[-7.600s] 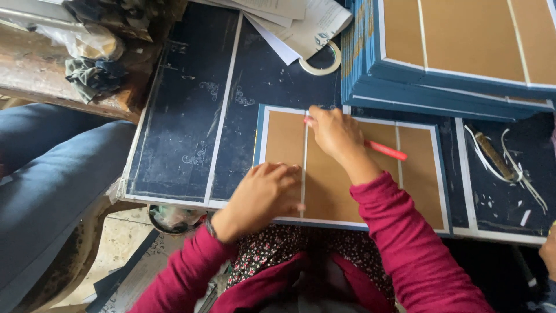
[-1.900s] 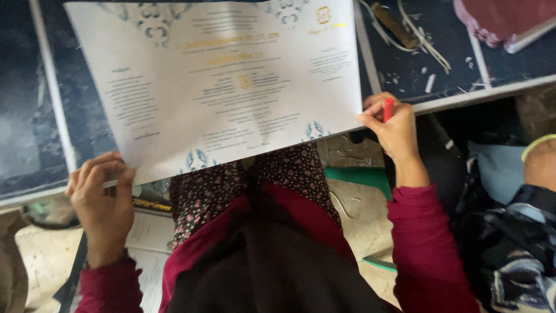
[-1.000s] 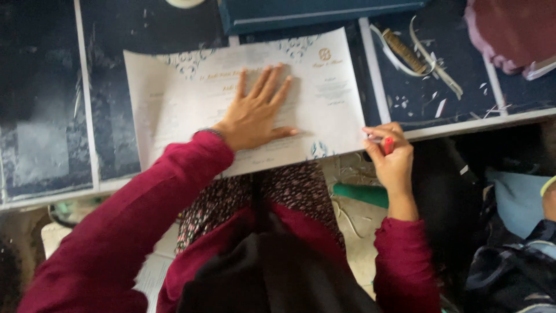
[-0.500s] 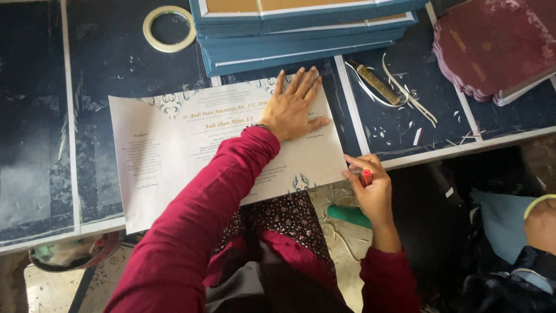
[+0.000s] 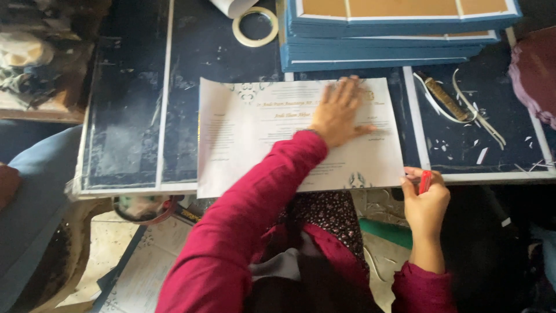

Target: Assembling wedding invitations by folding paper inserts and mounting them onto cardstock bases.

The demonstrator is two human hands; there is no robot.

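Printed sheet point(image 5: 260, 139) looks light and floppy; left hand point(image 5: 339, 113) flat, fingers spread; right hand point(image 5: 425, 200) pinches corner, gripping red pen point(image 5: 424, 181)

Tape ring point(image 5: 255, 26), stacked blue covers point(image 5: 394, 35).

The printed sheet point(image 5: 255, 136), held up over the lap two seconds ago, now lies flat on the worktop point(image 5: 124, 116); the left hand point(image 5: 337, 113) has slid toward its top right corner.
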